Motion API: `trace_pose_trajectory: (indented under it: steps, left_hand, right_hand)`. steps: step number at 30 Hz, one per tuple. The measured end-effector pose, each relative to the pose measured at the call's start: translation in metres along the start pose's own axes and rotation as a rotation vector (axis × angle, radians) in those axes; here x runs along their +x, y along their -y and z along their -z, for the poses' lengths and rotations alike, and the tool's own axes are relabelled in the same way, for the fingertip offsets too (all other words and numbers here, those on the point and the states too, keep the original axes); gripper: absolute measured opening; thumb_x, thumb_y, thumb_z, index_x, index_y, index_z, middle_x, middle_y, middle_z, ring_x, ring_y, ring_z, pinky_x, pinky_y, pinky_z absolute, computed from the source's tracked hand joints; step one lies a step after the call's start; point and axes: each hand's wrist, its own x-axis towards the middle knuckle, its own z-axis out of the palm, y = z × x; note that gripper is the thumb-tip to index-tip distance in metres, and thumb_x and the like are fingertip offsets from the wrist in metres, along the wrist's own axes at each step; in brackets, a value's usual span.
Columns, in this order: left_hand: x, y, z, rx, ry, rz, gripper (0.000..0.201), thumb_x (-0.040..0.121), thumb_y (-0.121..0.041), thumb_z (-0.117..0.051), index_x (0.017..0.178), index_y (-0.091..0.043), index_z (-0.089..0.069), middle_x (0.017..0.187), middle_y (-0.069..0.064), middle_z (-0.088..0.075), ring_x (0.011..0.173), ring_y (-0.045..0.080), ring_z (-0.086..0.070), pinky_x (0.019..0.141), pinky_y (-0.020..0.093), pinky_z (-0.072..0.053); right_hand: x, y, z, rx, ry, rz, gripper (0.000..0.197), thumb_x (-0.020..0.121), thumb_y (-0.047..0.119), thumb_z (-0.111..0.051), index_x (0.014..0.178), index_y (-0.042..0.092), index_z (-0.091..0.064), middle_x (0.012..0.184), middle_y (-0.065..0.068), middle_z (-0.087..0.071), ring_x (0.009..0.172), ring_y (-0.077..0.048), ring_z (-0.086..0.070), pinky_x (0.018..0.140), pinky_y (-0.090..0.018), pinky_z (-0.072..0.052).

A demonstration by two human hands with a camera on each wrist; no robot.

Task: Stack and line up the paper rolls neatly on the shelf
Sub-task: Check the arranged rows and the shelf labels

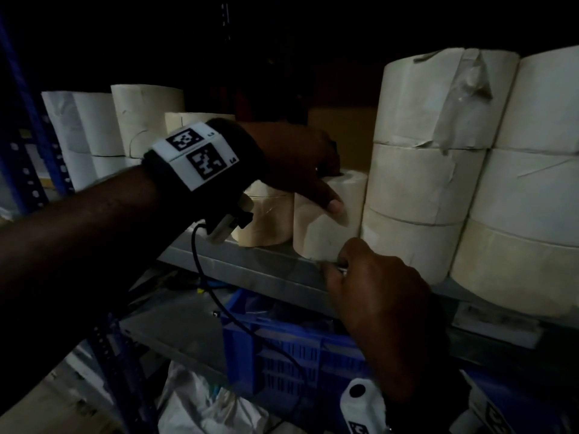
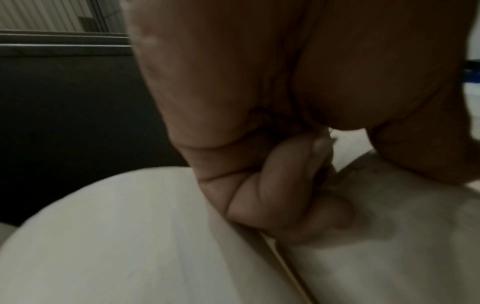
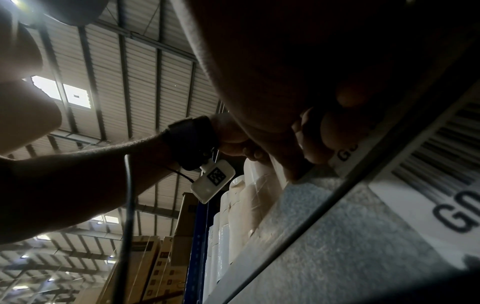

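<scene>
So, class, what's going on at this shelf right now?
A person is arranging paper rolls on a metal shelf. The left hand grips the top of a small roll standing beside a tall stack. The right hand rests curled at the shelf's front edge by the roll's base.

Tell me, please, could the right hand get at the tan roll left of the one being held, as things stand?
Probably not directly. The right hand rests at the shelf edge, and the held white roll plus the left hand stand between it and the tan roll; it would need to circle round the front.
</scene>
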Motion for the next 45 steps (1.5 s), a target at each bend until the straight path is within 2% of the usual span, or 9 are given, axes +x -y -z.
trace_pose_trajectory:
  steps: [6, 11, 14, 20, 27, 32, 36, 40, 45]
  left_hand:
    - [-0.040, 0.012, -0.014, -0.322, -0.260, 0.025, 0.059, 0.077, -0.060, -0.057, 0.127, -0.028, -0.056, 0.121, -0.014, -0.055, 0.088, -0.003, -0.057, 0.070, 0.010, -0.044]
    - [-0.104, 0.047, -0.073, -0.567, -0.607, 0.300, 0.031, 0.083, -0.042, -0.064, 0.110, -0.027, -0.061, 0.100, -0.015, -0.063, 0.079, 0.000, -0.061, 0.064, 0.017, -0.046]
    - [-0.115, 0.059, -0.123, -0.600, -0.541, 0.474, 0.022, 0.080, -0.033, -0.073, 0.094, -0.034, -0.056, 0.087, -0.014, -0.061, 0.079, 0.001, -0.058, 0.064, 0.018, -0.046]
    - [-0.096, 0.045, -0.165, -0.749, -0.598, 0.456, 0.051, 0.059, -0.048, -0.084, 0.096, -0.024, -0.059, 0.085, -0.009, -0.064, 0.076, 0.005, -0.062, 0.061, 0.019, -0.048]
    - [-0.087, 0.047, -0.178, -0.774, -0.711, 0.481, 0.053, 0.061, -0.056, -0.078, 0.098, -0.021, -0.061, 0.086, -0.008, -0.066, 0.078, 0.006, -0.063, 0.070, 0.035, -0.056]
    - [-0.094, 0.055, -0.190, -0.821, -0.787, 0.399, 0.035, 0.069, -0.041, -0.081, 0.092, -0.020, -0.064, 0.086, -0.007, -0.066, 0.080, 0.007, -0.062, 0.071, 0.033, -0.055]
    - [-0.107, 0.084, -0.207, -0.853, -0.917, 0.559, 0.029, 0.069, -0.030, -0.084, 0.084, -0.024, -0.059, 0.086, -0.004, -0.062, 0.078, 0.007, -0.062, 0.068, 0.023, -0.053]
    - [-0.111, 0.124, -0.207, -1.029, -0.731, 0.619, 0.034, 0.066, -0.021, -0.087, 0.082, -0.010, -0.059, 0.076, 0.003, -0.068, 0.067, 0.006, -0.065, 0.062, 0.025, -0.052]
    - [-0.112, 0.142, -0.193, -1.018, -0.606, 0.552, 0.025, 0.069, -0.020, -0.086, 0.076, -0.010, -0.064, 0.063, -0.008, -0.069, 0.057, -0.002, -0.061, 0.053, 0.017, -0.049]
  right_hand:
    - [0.004, 0.004, 0.004, 0.015, 0.009, -0.013, 0.038, 0.097, 0.061, -0.042, 0.100, 0.027, -0.058, 0.086, 0.007, -0.066, 0.068, -0.012, -0.059, 0.056, -0.023, -0.038]
    - [0.002, 0.008, 0.006, 0.102, -0.007, 0.011, 0.035, 0.097, 0.058, -0.046, 0.086, 0.026, -0.056, 0.073, 0.007, -0.061, 0.062, -0.012, -0.057, 0.052, -0.022, -0.038]
    - [0.000, 0.025, 0.002, 0.202, -0.057, 0.061, 0.032, 0.094, 0.055, -0.053, 0.079, 0.027, -0.058, 0.068, 0.007, -0.062, 0.061, -0.014, -0.063, 0.051, -0.021, -0.040]
    - [0.006, 0.064, -0.019, 0.270, 0.078, 0.190, 0.048, 0.097, 0.059, -0.042, 0.137, 0.033, -0.045, 0.109, 0.003, -0.072, 0.098, -0.019, -0.069, 0.077, -0.031, -0.056]
    - [0.008, 0.074, -0.032, 0.243, 0.061, 0.190, 0.054, 0.097, 0.059, -0.039, 0.146, 0.037, -0.036, 0.120, 0.005, -0.069, 0.102, -0.014, -0.067, 0.080, -0.028, -0.052]
    - [0.008, 0.074, -0.032, 0.237, 0.014, 0.178, 0.046, 0.092, 0.058, -0.049, 0.131, 0.034, -0.059, 0.097, 0.001, -0.076, 0.087, -0.023, -0.072, 0.071, -0.034, -0.056]
    - [0.010, 0.077, -0.033, 0.287, 0.014, 0.168, 0.044, 0.092, 0.057, -0.052, 0.125, 0.032, -0.063, 0.089, 0.005, -0.076, 0.080, -0.016, -0.071, 0.065, -0.025, -0.050]
    - [0.014, 0.081, -0.033, 0.262, 0.023, 0.155, 0.039, 0.094, 0.059, -0.048, 0.123, 0.035, -0.059, 0.092, 0.009, -0.073, 0.070, -0.005, -0.054, 0.054, -0.016, -0.032]
    - [0.016, 0.087, -0.031, 0.242, 0.031, 0.139, 0.036, 0.094, 0.061, -0.046, 0.115, 0.034, -0.060, 0.088, 0.009, -0.070, 0.066, -0.006, -0.048, 0.053, -0.017, -0.033]
